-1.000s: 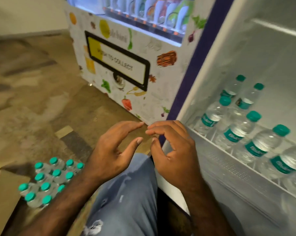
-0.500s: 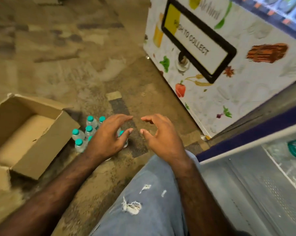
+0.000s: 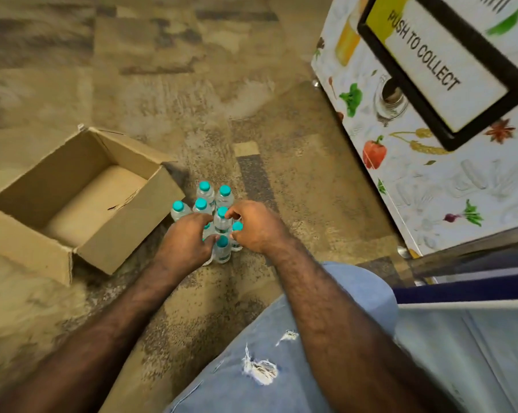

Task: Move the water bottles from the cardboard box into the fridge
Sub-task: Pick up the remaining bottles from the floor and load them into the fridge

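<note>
Water bottles (image 3: 205, 201), small clear plastic ones with teal screw caps, are seen standing upright in a tight cluster on the mottled brown carpeted floor (image 3: 168, 84), just beside the near right corner of the box.

Largest in view is the floor itself, on which everything rests. At the upper right a white vending machine (image 3: 448, 186) printed with vegetables and spices is seen, carrying a black-framed flap (image 3: 514, 93) lettered "PUSH TO COLLECT". Below it, at the right edge, the pale interior wall of the open fridge (image 3: 472, 353) is shown, bordered by a dark blue strip. A knee in light blue ripped denim (image 3: 251, 353) fills the lower middle.

At the left an open brown cardboard box (image 3: 126, 234) is set on the floor, its flaps raised, with no bottles seen inside.

Both hands are placed over the cluster. The left hand (image 3: 186, 242) is curled among the near bottles, but whether one is held cannot be told. The right hand (image 3: 257, 228) is curled with its fingertips at a bottle's cap; a firm grip cannot be told.
</note>
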`<action>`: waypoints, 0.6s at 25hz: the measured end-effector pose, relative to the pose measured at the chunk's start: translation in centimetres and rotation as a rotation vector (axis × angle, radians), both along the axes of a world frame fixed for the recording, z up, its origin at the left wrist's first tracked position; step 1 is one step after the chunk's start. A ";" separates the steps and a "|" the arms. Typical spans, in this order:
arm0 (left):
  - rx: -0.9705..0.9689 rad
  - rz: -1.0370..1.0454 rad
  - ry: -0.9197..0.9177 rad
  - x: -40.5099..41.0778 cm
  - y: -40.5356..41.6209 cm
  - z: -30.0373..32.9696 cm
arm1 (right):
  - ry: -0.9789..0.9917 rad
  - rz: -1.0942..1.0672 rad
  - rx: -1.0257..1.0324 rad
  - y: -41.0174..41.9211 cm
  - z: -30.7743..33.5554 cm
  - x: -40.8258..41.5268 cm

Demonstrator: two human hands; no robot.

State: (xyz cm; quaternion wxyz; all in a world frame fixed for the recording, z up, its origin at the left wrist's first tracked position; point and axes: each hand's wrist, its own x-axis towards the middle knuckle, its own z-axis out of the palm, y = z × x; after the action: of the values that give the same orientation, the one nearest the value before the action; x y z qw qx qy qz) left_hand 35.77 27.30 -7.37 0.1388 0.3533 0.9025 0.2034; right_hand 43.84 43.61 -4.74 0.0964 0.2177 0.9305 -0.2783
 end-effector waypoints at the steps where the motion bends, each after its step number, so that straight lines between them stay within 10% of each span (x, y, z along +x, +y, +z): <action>1: -0.050 0.030 -0.005 0.0 -0.4 -0.5 | -0.032 0.013 0.008 -0.1 -0.3 -0.4; 15: -0.274 0.088 -0.043 0.4 -1.4 -5.3 | -0.345 0.433 0.255 -3.8 -4.2 -2.4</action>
State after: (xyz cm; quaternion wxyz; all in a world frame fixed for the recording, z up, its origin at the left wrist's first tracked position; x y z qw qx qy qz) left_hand 36.12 25.92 -12.64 0.1959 0.2868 0.9333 0.0915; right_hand 41.41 39.77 -8.98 0.2821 0.0687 0.9526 -0.0909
